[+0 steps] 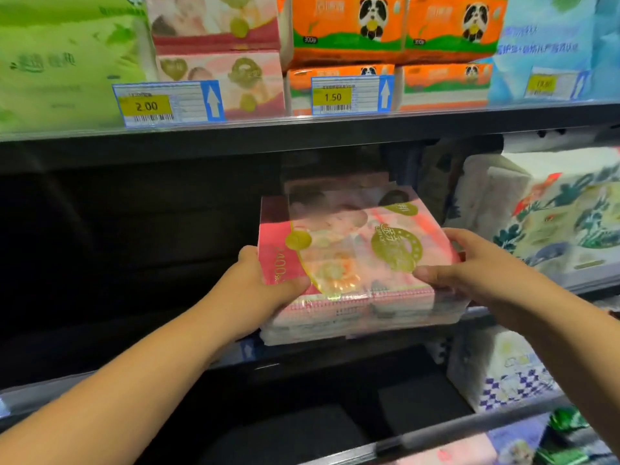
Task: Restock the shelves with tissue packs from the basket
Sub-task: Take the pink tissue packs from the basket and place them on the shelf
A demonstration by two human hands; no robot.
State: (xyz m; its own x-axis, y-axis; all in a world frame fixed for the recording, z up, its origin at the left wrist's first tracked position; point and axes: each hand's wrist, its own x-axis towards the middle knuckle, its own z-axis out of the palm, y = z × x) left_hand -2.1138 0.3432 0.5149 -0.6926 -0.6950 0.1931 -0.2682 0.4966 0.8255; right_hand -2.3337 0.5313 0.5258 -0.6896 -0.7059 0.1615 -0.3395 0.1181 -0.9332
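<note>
Both hands are on one pink tissue bundle (355, 263), and from my end the hold reads as a firm clamp from either side. The left hand (265, 283) grips the near left corner, with the thumb laid across the top film and the other fingers hidden under the edge. The right hand (469, 266) grips the near right corner, thumb pressed on top and fingers running back along the right side.

Between the hands the bundle lies flat at the front of the dark middle shelf (33, 396). Its near end juts past the front rail, and I cannot tell whether the underside rests on the board. The wrap is glossy clear film over pink print. A deeper red-pink band by the left thumb carries "2400" in pale figures, with a small olive-gold disc just beyond it. A large olive-gold round badge with lettering sits just ahead of the right thumb, and a washed-out picture fills the space between. The near face shows thin packs stacked in pink and white layers.

Straight beyond the grip a second pink pack (335, 186) sits deeper in. Just right of the right hand stands a white leaf-print pack (553, 223), and below that hand is a blue-checked pack (503, 374). Above the grip are orange panda packs (369, 28) and a 1.50 price tag (352, 95).
</note>
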